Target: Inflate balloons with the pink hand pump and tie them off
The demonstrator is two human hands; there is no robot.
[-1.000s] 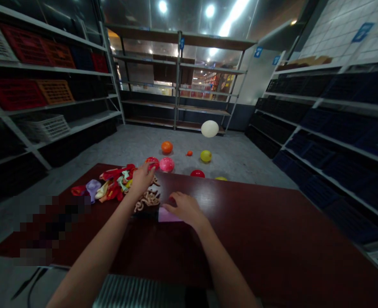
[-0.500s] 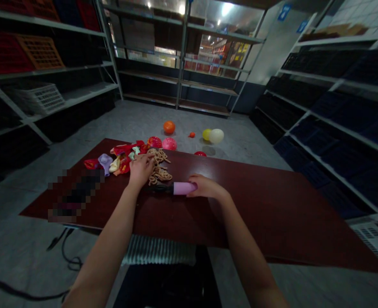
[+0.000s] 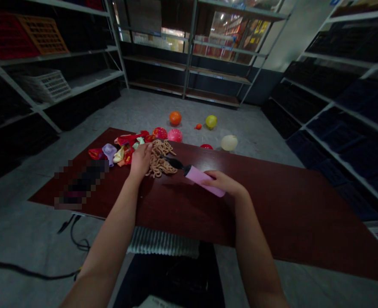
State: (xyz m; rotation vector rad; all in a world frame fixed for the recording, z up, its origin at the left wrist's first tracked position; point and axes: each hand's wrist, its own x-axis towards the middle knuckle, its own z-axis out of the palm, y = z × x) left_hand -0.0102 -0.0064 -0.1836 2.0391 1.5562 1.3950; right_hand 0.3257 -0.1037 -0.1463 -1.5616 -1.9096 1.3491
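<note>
My right hand (image 3: 225, 183) is closed around a pink hand pump (image 3: 198, 176), its body a smooth tube. The pump's black end (image 3: 176, 164) points left and away, tilted over the table, reaching the heap of tan rope-like strands (image 3: 161, 164). My left hand (image 3: 140, 159) lies at the left side of that heap, its fingers stretched forward and partly hidden from me. Left of this hand is a pile of limp balloons, among them a purple balloon (image 3: 109, 152), a pale yellow balloon (image 3: 119, 155) and red balloons (image 3: 128, 139).
The dark red table (image 3: 272, 205) spans the view. A blurred-out dark object (image 3: 84, 184) lies at its left. Beyond it are inflated balloons on the floor: an orange balloon (image 3: 175, 118), a yellow balloon (image 3: 211, 122) and a white balloon (image 3: 229, 143). Shelving (image 3: 189, 77) stands around; a black cable (image 3: 31, 273) crosses the floor.
The pump has swung from lying level to a slant, its black end now farther forward at the strands. My left fingers have drawn in. The white balloon has drifted away from the yellow one.
</note>
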